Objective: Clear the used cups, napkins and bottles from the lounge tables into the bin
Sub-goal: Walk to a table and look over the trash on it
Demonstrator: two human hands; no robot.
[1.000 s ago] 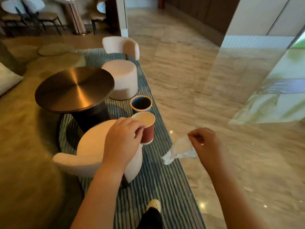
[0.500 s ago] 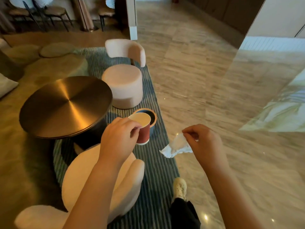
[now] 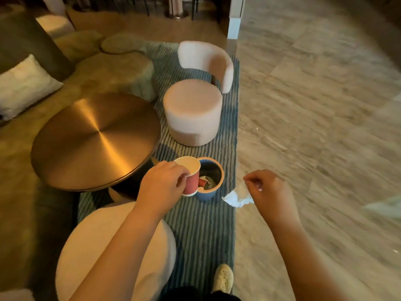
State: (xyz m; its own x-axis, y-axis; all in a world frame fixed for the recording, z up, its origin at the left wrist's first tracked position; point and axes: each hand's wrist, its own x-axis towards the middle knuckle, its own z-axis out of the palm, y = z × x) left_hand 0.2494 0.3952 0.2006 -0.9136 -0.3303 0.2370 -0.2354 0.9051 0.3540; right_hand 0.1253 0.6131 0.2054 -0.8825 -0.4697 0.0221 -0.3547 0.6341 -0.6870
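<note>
My left hand (image 3: 161, 185) grips a red paper cup (image 3: 191, 177) by its rim, upright, just left of the bin. The blue bin (image 3: 211, 192) with an orange rim stands on the striped rug; inside it lie another red cup and some crumpled paper. My right hand (image 3: 265, 187) pinches a crumpled white napkin (image 3: 237, 196), which hangs to the right of the bin, over the rug's edge.
A round brass-topped table (image 3: 95, 140) stands left of the bin. A pale round chair (image 3: 195, 111) sits behind the bin and another (image 3: 112, 253) lies under my left arm. Stone floor (image 3: 314, 105) spreads to the right. My shoe (image 3: 223, 279) is on the rug.
I have stepped closer to the bin, which now shows its contents. Both hands have moved toward it, the cup reaching its left rim and the napkin nearing its right side.
</note>
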